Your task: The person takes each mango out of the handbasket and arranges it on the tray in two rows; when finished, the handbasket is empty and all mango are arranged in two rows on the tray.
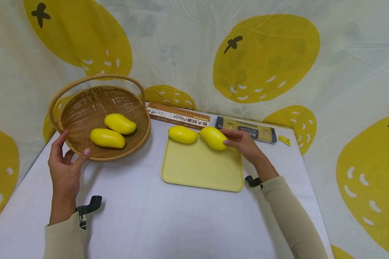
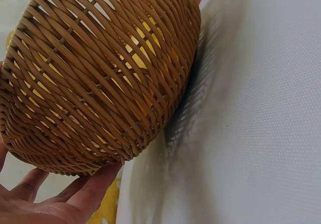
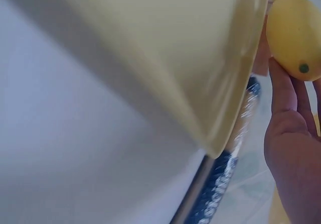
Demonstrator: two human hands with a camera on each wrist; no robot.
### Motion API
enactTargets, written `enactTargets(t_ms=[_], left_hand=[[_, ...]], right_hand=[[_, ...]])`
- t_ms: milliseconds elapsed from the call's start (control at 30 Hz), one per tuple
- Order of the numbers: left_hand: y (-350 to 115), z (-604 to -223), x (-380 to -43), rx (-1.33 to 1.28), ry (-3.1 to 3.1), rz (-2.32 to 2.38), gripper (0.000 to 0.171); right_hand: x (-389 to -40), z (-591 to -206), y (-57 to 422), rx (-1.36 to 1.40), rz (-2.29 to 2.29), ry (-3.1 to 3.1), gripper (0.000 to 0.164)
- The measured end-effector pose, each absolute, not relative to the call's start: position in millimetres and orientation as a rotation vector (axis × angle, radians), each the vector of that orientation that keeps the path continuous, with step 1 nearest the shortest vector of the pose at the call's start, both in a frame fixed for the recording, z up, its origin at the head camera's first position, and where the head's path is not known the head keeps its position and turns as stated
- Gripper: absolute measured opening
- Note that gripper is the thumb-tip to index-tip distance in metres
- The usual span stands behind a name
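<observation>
My left hand [image 1: 65, 169] grips the near-left rim of a brown wicker basket [image 1: 139, 144] with an arched handle. In the left wrist view its fingers press the woven side of the basket [image 2: 100, 83], which looks tilted. Two yellow mangoes lie inside, a rear mango [image 1: 120, 123] and a front mango [image 1: 107, 138]. My right hand [image 1: 246, 145] pinches the right end of another mango [image 1: 213, 137] over the far edge of a pale yellow tray [image 1: 201, 167]. Left of it, a further mango [image 1: 183, 134] lies at the tray's far edge. The right wrist view shows the held mango [image 3: 296, 38] at my fingertips.
Behind the tray lie a brown-and-white pasta box [image 1: 178, 116] and a spaghetti pack [image 1: 259, 130]. A small yellow item [image 1: 284, 140] is to their right. The white tabletop [image 1: 142, 216] meets a fruit-printed curtain [image 1: 181, 43] at the back.
</observation>
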State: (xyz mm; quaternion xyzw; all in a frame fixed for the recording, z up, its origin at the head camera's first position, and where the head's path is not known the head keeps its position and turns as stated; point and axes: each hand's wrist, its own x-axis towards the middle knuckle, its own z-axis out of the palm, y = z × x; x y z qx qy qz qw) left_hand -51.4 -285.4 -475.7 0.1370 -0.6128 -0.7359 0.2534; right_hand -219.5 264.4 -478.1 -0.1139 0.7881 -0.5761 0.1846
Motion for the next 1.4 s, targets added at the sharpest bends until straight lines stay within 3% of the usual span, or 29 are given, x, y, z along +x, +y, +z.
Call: enactTargets(t_ms=[667,1100,1400], left_hand=[[-285,-476,-51,0.39,-1.646,-2.019,0.079],[-285,-475,-51,0.369,-1.632,-2.025,0.079],[-285,-476,-51,0.354,-1.628,-2.015,0.079]], right_hand=[[-243,-485,288,-0.419,-1.417,2.171,0.043],[-234,-481,277,-0.39,-1.411,2.482,0.034],[-222,-461,255,-0.336,-1.442,2.62,0.043]])
